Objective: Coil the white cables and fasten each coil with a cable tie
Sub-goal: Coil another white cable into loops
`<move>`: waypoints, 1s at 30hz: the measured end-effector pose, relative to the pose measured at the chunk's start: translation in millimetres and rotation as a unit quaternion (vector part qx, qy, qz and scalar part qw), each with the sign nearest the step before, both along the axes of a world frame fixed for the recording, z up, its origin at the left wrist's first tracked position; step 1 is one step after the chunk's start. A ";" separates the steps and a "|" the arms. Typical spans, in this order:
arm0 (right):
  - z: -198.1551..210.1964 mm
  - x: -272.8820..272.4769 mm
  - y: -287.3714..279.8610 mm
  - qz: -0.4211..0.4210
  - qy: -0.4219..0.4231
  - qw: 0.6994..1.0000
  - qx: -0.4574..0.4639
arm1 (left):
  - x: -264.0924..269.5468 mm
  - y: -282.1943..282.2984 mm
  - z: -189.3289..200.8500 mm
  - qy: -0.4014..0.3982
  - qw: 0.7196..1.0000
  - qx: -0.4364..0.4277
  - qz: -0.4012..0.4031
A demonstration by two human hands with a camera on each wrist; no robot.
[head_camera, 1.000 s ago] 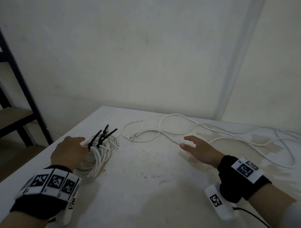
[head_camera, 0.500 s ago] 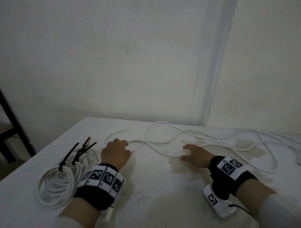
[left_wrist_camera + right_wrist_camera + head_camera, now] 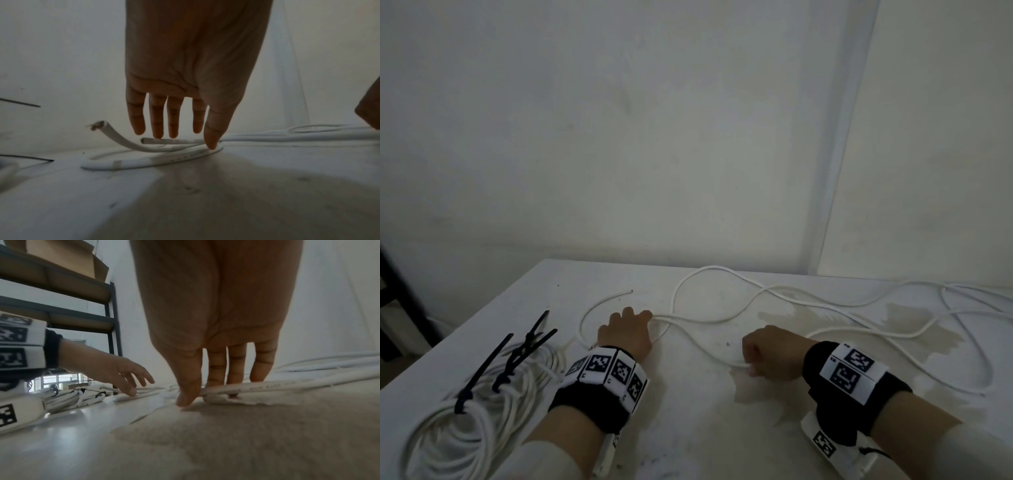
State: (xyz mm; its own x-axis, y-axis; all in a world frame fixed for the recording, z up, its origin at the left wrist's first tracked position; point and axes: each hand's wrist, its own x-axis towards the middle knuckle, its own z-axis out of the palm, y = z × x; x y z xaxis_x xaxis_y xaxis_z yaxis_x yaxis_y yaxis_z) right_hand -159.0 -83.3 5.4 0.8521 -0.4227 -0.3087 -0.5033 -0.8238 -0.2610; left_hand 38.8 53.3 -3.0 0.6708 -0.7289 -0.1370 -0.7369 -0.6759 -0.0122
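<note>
A long loose white cable (image 3: 717, 267) snakes across the white table (image 3: 688, 428); its cut ends lie by my left hand (image 3: 626, 325). In the left wrist view that hand (image 3: 185, 138) points its straight fingers down over the cable ends (image 3: 144, 160), with only the thumb tip touching. My right hand (image 3: 767, 356) pinches the cable (image 3: 277, 384) between thumb and fingers (image 3: 236, 369) against the table. A finished white coil (image 3: 458, 431) bound with black cable ties (image 3: 493, 363) lies at the front left, apart from both hands.
A dark metal shelf (image 3: 61, 318) with cardboard boxes stands left of the table, near its left edge. White walls close the back and right. A brownish stain (image 3: 914, 329) marks the table under the cable's right loops.
My left hand let go of the tied coil and moved right to the loose cable's ends. My right hand went from lying flat to pinching the cable, a little nearer to me.
</note>
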 end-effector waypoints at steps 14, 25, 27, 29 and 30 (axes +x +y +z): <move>43.4 -59.4 -18.6 -0.141 -0.399 0.900 0.110 | -50.3 2.4 24.9 0.151 0.979 -0.111 -0.087; 57.5 -116.7 -24.0 -0.236 -0.443 0.864 0.032 | -103.4 15.5 51.0 0.167 0.905 -0.340 -0.193; 52.0 -125.0 -18.2 -0.227 -0.418 0.879 0.029 | -103.7 16.3 56.6 0.180 0.862 -0.443 -0.171; 42.5 -134.7 -9.3 -0.217 -0.377 0.900 0.018 | -104.3 17.9 63.3 0.149 0.847 -0.490 -0.142; 37.5 -140.1 -5.6 -0.212 -0.361 0.908 0.011 | -101.3 18.3 64.1 0.136 0.843 -0.505 -0.127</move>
State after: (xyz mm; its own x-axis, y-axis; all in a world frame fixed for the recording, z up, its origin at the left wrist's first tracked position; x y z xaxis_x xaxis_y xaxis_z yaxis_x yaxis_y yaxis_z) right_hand -299.0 -88.9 42.9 0.5984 -0.7599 0.2540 -0.4639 -0.5871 -0.6634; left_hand -62.5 71.6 61.2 0.5197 -0.6810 0.5159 -0.7424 -0.0610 0.6672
